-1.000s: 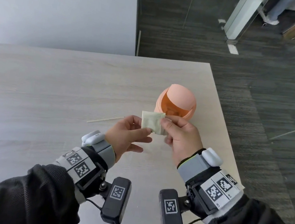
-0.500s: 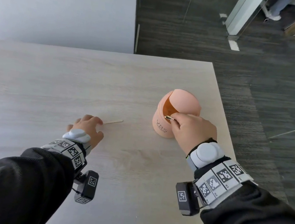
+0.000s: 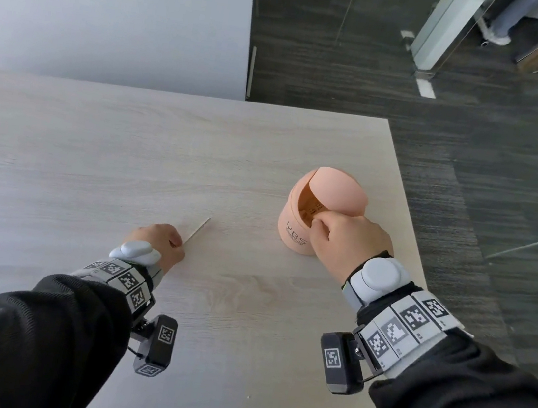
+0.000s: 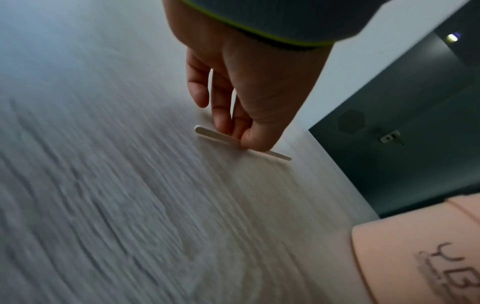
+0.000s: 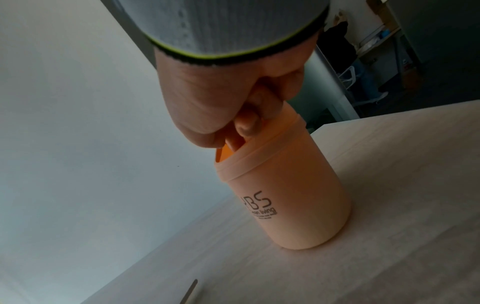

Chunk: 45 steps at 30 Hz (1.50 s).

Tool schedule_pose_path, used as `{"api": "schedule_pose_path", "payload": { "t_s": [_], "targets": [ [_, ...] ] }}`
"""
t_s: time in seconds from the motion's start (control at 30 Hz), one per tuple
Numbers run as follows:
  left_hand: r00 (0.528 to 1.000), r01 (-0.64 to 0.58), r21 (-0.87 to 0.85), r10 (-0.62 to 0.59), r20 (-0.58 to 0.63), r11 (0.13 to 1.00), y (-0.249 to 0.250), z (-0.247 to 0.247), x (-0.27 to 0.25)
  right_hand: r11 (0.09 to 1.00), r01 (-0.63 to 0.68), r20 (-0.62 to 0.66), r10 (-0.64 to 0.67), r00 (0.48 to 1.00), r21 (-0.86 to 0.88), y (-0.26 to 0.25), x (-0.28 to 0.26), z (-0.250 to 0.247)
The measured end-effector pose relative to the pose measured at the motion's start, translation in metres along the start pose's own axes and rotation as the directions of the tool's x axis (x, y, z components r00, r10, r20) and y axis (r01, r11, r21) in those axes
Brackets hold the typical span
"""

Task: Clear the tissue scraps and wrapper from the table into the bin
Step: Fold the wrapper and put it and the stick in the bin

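Observation:
A peach bin (image 3: 294,238) with a swing lid stands on the pale wood table (image 3: 95,151), near its right edge. My right hand (image 3: 318,223) is at the bin's mouth with fingers curled. It pinches a pale piece of wrapper (image 3: 310,209) just inside the opening. In the right wrist view the thumb and fingertips (image 5: 244,125) poke into the bin (image 5: 285,205) and the wrapper is hidden. My left hand (image 3: 179,243) is down on the table to the left and pinches the near end of a flat wooden stick (image 3: 200,227). The left wrist view shows this stick (image 4: 207,131) lying flat under the left hand (image 4: 242,139).
The table's right edge (image 3: 409,203) runs close behind the bin, with dark carpet (image 3: 473,163) beyond. A white wall (image 3: 115,9) lies past the far edge. No tissue scraps show on the table.
The wrapper went from held between both hands into the bin's mouth with my right hand. My left hand dropped to the table and took hold of the stick's end.

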<state>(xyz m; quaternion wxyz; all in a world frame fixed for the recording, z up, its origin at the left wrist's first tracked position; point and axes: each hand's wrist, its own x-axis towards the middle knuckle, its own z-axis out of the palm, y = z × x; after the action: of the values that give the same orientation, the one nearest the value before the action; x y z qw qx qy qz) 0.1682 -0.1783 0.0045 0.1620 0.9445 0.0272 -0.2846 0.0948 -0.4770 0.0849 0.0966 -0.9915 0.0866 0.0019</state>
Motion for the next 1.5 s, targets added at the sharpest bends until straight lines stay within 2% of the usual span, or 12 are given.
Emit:
{"api": "schedule_pose_path", "payload": {
  "t_s": [0.13, 0.2, 0.33, 0.53, 0.63, 0.7, 0.83, 0.97, 1.1, 1.27, 1.4, 1.5],
  "targets": [
    [0.995, -0.086, -0.275, 0.067, -0.079, 0.958, 0.012, 0.002, -0.026, 0.977, 0.039, -0.073, -0.024, 0.997, 0.209, 0.001, -0.013, -0.001],
    [0.983, -0.181, -0.382, 0.149, -0.111, 0.906, 0.028, 0.0, -0.042, 0.909, 0.038, -0.039, -0.024, 0.999, 0.416, -0.003, -0.019, 0.0],
    [0.95, -0.309, -0.494, 0.293, -0.111, 0.813, 0.06, -0.009, -0.074, 0.539, -0.17, 0.194, 0.012, 0.981, 0.825, -0.018, -0.029, -0.001],
    [0.927, -0.343, -0.579, 0.366, -0.082, 0.74, 0.083, -0.006, -0.1, 0.331, -0.19, 0.174, 0.08, 0.982, 0.924, -0.026, -0.044, -0.007],
    [0.932, -0.335, -0.603, 0.348, -0.101, 0.724, 0.083, -0.003, -0.104, 0.274, -0.107, 0.056, 0.188, 0.981, 0.956, -0.022, -0.046, -0.02],
    [0.944, -0.312, -0.622, 0.309, -0.116, 0.718, 0.08, 0.001, -0.104, 0.253, -0.015, -0.067, 0.314, 0.947, 0.967, -0.015, -0.045, -0.034],
    [0.963, -0.256, -0.641, 0.246, -0.107, 0.724, 0.074, 0.007, -0.1, 0.399, 0.073, -0.231, 0.363, 0.903, 0.914, 0.002, -0.038, -0.042],
    [0.961, -0.265, -0.629, 0.255, -0.109, 0.731, 0.082, 0.007, -0.105, 0.665, -0.037, -0.141, 0.211, 0.967, 0.746, 0.013, -0.027, -0.023],
    [0.956, -0.28, -0.624, 0.27, -0.113, 0.73, 0.089, 0.005, -0.107, 0.656, -0.073, -0.091, 0.212, 0.973, 0.751, 0.017, -0.03, -0.011],
    [0.958, -0.281, -0.597, 0.255, -0.13, 0.752, 0.092, 0.01, -0.108, 0.732, 0.046, -0.316, 0.236, 0.919, 0.679, 0.026, -0.03, -0.02],
    [0.955, -0.293, -0.52, 0.275, -0.114, 0.803, 0.103, 0.014, -0.109, 0.83, 0.155, -0.427, 0.108, 0.898, 0.537, 0.035, -0.013, -0.024],
    [0.944, -0.327, -0.466, 0.31, -0.116, 0.822, 0.114, 0.014, -0.11, 0.882, 0.15, -0.34, 0.012, 0.94, 0.447, 0.037, -0.002, -0.023]
  ]
}}
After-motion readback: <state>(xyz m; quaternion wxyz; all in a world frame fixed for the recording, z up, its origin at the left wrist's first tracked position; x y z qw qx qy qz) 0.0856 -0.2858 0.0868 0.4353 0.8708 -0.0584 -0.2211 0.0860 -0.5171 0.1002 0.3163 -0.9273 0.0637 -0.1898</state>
